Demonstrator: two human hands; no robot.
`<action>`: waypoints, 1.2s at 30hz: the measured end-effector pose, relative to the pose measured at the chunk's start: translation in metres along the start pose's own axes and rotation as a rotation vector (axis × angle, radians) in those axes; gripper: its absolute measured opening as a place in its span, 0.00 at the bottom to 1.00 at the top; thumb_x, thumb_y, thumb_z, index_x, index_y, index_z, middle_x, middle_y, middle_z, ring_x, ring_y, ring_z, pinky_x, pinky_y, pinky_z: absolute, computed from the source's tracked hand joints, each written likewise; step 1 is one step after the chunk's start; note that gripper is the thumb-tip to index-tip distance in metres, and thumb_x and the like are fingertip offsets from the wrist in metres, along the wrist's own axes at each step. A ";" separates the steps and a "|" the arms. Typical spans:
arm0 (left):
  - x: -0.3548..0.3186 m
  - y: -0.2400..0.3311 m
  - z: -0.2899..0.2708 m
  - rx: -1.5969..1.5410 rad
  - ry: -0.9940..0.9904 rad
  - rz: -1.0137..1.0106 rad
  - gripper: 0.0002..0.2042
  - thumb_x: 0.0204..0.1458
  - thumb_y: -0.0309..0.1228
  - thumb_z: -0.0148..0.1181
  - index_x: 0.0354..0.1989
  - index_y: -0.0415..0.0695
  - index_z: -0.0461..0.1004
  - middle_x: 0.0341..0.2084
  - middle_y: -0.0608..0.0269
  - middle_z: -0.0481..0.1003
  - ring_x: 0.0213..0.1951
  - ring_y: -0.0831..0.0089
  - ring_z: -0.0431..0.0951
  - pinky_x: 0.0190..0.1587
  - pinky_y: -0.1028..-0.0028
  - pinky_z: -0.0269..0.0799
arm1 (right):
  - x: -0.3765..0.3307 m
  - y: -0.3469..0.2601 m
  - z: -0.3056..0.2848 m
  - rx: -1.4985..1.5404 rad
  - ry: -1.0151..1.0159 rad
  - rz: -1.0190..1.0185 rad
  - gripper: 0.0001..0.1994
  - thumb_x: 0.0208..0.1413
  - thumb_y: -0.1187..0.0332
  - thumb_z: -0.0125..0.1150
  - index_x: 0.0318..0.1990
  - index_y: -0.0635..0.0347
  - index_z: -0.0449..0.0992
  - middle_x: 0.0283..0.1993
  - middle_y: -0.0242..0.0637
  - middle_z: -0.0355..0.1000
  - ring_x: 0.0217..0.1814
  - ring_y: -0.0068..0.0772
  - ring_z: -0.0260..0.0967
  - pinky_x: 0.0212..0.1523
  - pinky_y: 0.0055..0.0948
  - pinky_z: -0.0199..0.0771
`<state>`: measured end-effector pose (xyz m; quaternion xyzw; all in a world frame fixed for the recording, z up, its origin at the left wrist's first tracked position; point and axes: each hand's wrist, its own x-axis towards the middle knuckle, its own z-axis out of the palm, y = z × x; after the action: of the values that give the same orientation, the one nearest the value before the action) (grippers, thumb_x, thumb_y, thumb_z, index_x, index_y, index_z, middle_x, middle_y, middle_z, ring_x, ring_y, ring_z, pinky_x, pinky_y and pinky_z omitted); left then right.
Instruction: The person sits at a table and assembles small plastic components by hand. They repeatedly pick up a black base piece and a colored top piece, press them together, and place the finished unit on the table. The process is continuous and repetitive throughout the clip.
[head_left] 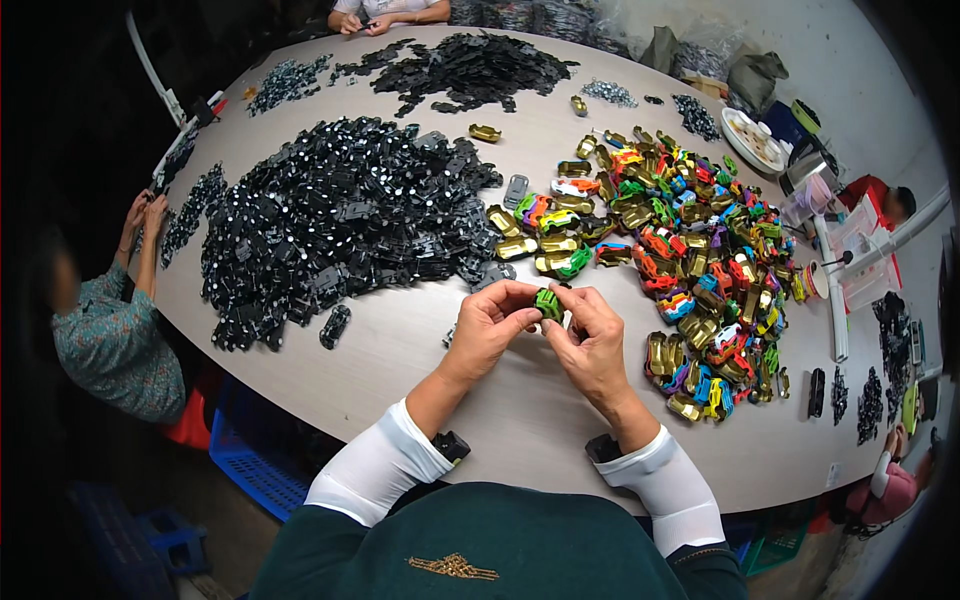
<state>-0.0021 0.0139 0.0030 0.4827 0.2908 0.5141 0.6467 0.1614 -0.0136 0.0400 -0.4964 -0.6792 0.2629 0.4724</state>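
My left hand (492,325) and my right hand (590,335) meet above the table's near middle, both pinching one small green toy car body (547,303) with a dark part on it. A large heap of black toy car chassis (335,215) lies to the left of my hands. To the right spreads a pile of colourful and gold toy car bodies (690,260). Both forearms wear white sleeves, each with a small black device at the wrist.
The pale oval table (420,340) also carries a second black heap (465,65) at the far end. A person (110,310) sits at the left, another person's hands (365,22) work at the far end, and others sit at the right. Blue crates (255,470) stand under the table.
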 end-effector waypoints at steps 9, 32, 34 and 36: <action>0.001 0.007 -0.001 -0.005 -0.020 -0.018 0.14 0.51 0.19 0.62 0.47 0.36 0.73 0.39 0.60 0.77 0.41 0.76 0.77 0.47 0.76 0.75 | 0.001 0.004 -0.002 0.070 -0.059 0.007 0.22 0.46 0.76 0.64 0.52 0.62 0.75 0.37 0.37 0.69 0.27 0.20 0.65 0.24 0.20 0.66; 0.000 0.004 0.002 0.102 0.012 -0.078 0.14 0.57 0.24 0.56 0.51 0.37 0.70 0.43 0.64 0.74 0.42 0.82 0.73 0.41 0.82 0.70 | 0.000 0.005 0.005 0.118 -0.049 0.142 0.22 0.47 0.78 0.60 0.54 0.66 0.69 0.35 0.36 0.72 0.18 0.12 0.56 0.18 0.18 0.60; 0.001 0.006 -0.004 0.086 -0.042 -0.147 0.14 0.57 0.24 0.56 0.53 0.38 0.70 0.43 0.64 0.74 0.42 0.82 0.73 0.41 0.82 0.71 | 0.000 0.006 0.006 0.000 -0.062 -0.002 0.23 0.45 0.79 0.60 0.53 0.64 0.71 0.33 0.37 0.69 0.17 0.15 0.57 0.17 0.19 0.60; 0.002 0.008 -0.006 0.013 -0.043 -0.204 0.15 0.57 0.24 0.55 0.53 0.39 0.70 0.44 0.63 0.74 0.41 0.81 0.74 0.42 0.81 0.73 | 0.000 0.003 0.006 0.022 -0.053 0.012 0.22 0.45 0.79 0.60 0.52 0.64 0.71 0.33 0.38 0.69 0.17 0.16 0.58 0.17 0.19 0.60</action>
<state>-0.0094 0.0172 0.0083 0.4655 0.3279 0.4333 0.6986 0.1573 -0.0119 0.0348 -0.4879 -0.6857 0.2862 0.4580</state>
